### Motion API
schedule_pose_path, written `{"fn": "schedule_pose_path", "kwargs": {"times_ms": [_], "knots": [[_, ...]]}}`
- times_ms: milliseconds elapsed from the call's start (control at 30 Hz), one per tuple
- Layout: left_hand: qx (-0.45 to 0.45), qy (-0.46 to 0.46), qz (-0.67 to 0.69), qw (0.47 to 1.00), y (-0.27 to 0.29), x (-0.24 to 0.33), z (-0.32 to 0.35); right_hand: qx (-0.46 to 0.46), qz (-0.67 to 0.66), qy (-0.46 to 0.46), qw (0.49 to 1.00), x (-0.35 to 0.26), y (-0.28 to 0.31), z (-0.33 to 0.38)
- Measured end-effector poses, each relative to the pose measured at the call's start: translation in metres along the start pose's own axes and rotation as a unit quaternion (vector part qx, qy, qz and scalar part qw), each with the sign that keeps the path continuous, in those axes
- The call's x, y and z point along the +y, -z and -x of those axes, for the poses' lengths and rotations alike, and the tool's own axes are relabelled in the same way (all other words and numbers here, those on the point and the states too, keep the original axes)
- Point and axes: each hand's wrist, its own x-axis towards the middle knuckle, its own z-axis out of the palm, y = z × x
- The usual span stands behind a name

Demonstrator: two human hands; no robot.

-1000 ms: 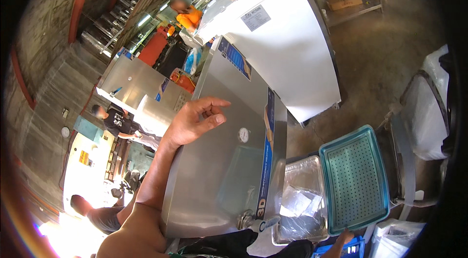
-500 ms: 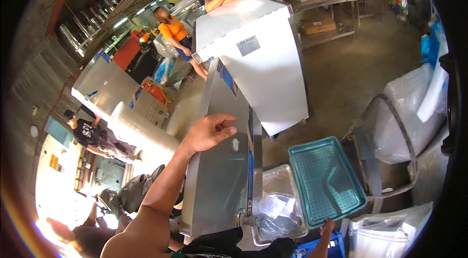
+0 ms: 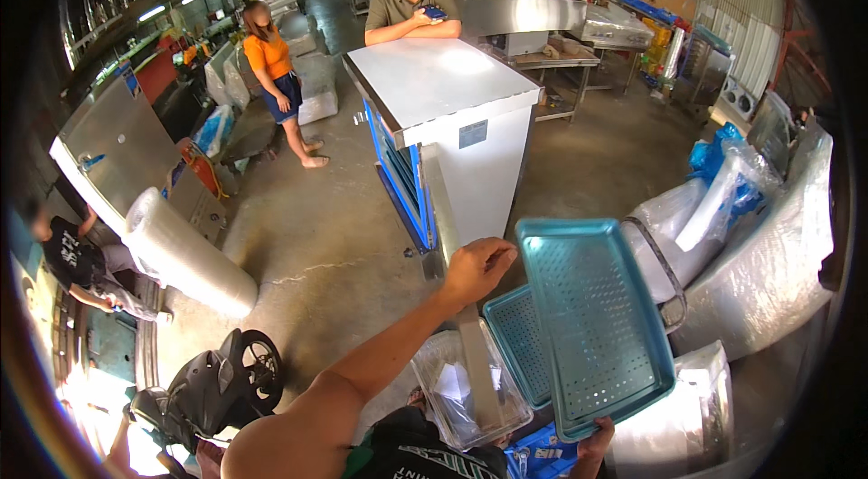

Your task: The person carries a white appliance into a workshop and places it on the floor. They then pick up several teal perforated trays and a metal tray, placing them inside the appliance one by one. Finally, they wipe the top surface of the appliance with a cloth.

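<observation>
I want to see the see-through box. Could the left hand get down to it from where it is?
Probably yes. The left hand rests on the edge of the metal panel, and the clear plastic box sits just below, open on top. The teal tray that the right hand holds up stands beside it, not over it.

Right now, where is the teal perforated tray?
In the head view, lower right: the teal perforated tray is held up at its bottom edge by the right hand, beside the left hand.

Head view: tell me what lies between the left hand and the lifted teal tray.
Nothing in the head view: the left hand grips the metal panel's edge, and only a narrow gap showing bare floor separates it from the teal perforated tray the right hand holds.
</observation>
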Motion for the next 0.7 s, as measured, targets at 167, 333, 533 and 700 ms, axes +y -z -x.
{"fn": "schedule_pose_path", "kwargs": {"times_ms": [167, 333, 533, 700], "knots": [[-0.034, 0.054, 0.118, 0.991, 0.044, 0.032, 0.037, -0.003, 0.033, 0.101, 0.994, -0.039, -0.088, 0.093], [-0.139, 0.040, 0.287, 0.947, 0.085, 0.076, 0.092, -0.004, 0.090, 0.229, 0.969, -0.059, -0.174, 0.133], [0.072, 0.216, 0.430, 0.874, 0.133, 0.077, 0.142, -0.150, 0.360, 0.258, 0.884, 0.003, -0.261, 0.176], [0.329, 0.276, 0.407, 0.806, 0.232, 0.009, 0.184, -0.469, 0.554, 0.294, 0.622, 0.008, -0.320, 0.192]]}}
